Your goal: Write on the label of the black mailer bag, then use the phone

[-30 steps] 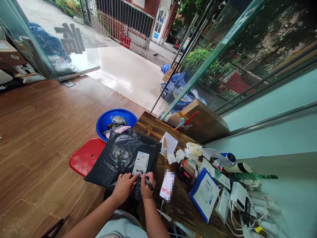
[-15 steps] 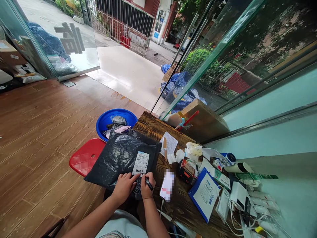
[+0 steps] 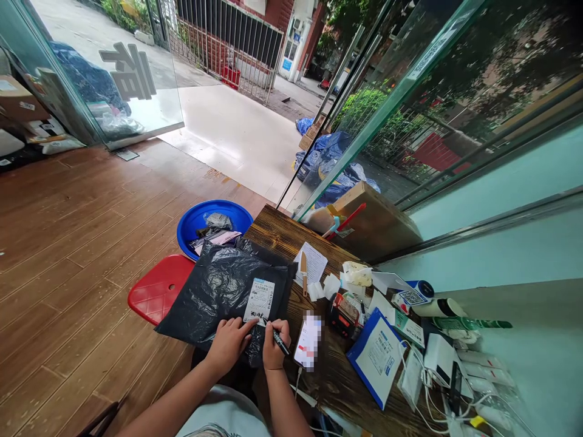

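A black plastic mailing bag (image 3: 214,285) lies over the table's left edge and my lap, with a white shipping label (image 3: 260,294) stuck on it. Dark handwriting runs along the label's lower part. My right hand (image 3: 276,346) grips a black marker pen (image 3: 281,345), its tip at the label's lower right edge. My left hand (image 3: 231,340) lies flat on the bag, fingers extended, the index finger touching the label's lower edge. A phone (image 3: 308,341) with a lit screen lies on the table just right of my right hand.
Beyond the bag stand a blue bin (image 3: 186,221) with wrappers and a red stool (image 3: 159,288). The wooden table (image 3: 273,227) carries a knife (image 3: 303,273), a red-and-black tape roll or device (image 3: 344,315), a blue-edged sheet (image 3: 376,358) and tangled cables. A cardboard box (image 3: 378,224) leans by the glass.
My right hand and the marker have shifted slightly to the right along the label, and the handwriting has grown. The left hand and the bag stay in place.
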The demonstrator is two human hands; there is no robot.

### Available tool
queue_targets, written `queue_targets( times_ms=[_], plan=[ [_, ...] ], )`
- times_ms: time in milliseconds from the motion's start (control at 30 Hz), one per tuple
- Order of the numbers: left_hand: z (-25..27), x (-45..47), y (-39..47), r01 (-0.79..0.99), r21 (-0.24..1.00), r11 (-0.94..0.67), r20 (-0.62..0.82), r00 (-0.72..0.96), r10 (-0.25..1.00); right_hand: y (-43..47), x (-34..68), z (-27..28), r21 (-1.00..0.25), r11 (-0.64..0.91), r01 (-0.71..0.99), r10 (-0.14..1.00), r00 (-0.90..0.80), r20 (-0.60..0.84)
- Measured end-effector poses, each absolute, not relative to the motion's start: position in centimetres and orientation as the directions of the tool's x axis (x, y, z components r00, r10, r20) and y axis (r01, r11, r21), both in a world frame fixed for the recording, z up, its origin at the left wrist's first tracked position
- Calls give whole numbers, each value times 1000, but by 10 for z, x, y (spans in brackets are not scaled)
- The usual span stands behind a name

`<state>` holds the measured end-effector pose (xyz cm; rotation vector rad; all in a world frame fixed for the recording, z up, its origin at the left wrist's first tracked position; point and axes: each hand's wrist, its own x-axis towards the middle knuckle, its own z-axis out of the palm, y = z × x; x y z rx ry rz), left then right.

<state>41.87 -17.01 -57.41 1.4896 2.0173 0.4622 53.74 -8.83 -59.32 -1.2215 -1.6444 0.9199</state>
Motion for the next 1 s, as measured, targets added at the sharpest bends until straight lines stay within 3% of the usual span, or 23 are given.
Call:
queue_targets(
  times_ms=[133,267,400,667,833,1000],
  plan=[
    [-580,408,-180,640,709,297,-238,-180,955,-94,541,-582,-962,54,269,993,-117,23],
    [-587,400,-189,567,785,249,-205,-141,969,-103,542,-575,-976,-142,167,928,-321,-190],
    [-593,399,-191,533,815,228,-174,-150,973,-110,537,-576,-965,-231,127,871,-414,-263],
    [-601,399,-188,524,822,222,-155,-169,973,-108,531,-582,-959,-252,128,859,-428,-282],
    [-598,396,-190,554,803,222,-178,-133,975,-107,532,-577,-941,-255,221,776,-533,-336],
    [-587,393,-188,615,764,195,-192,-72,979,-94,544,-556,-935,-46,351,754,-602,-263]
  ],
)
